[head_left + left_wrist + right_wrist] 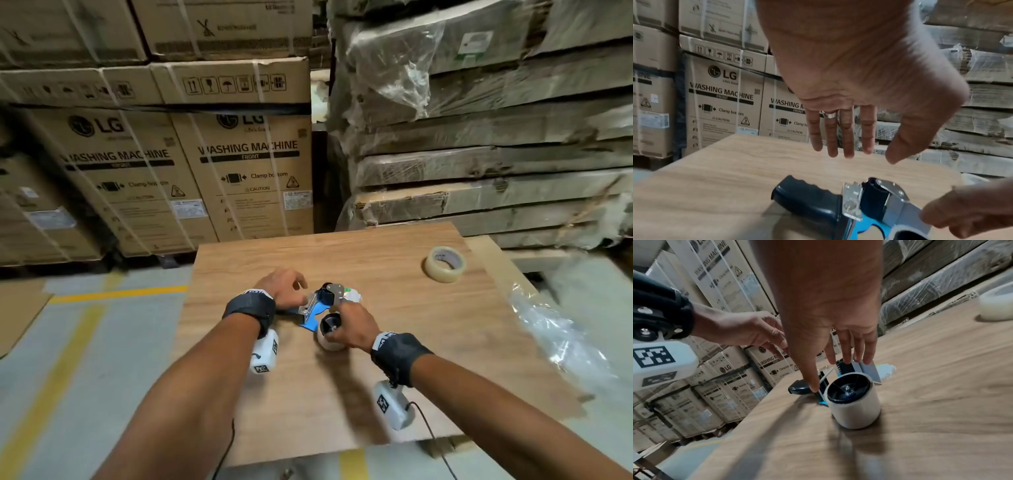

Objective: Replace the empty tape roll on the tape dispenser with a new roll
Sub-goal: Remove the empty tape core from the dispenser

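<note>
A tape dispenser (320, 303) with a black handle (807, 203), blue body and metal frame lies on its side on the wooden table (376, 387). Its hub carries an empty white roll core (854, 404), standing up toward me. My right hand (832, 374) touches the dispenser with straight fingers: the thumb on the frame by the handle, the fingertips on the front metal plate (869, 369). My left hand (863, 155) hovers open just above the handle and holds nothing. A new roll of clear tape (445, 263) lies flat at the far right of the table.
Crumpled clear plastic film (561, 342) hangs over the table's right edge. Stacked washing machine cartons (222, 171) stand behind the table to the left, and wrapped flat packs (479, 154) to the right. A grey floor with yellow lines (85, 325) lies on the left.
</note>
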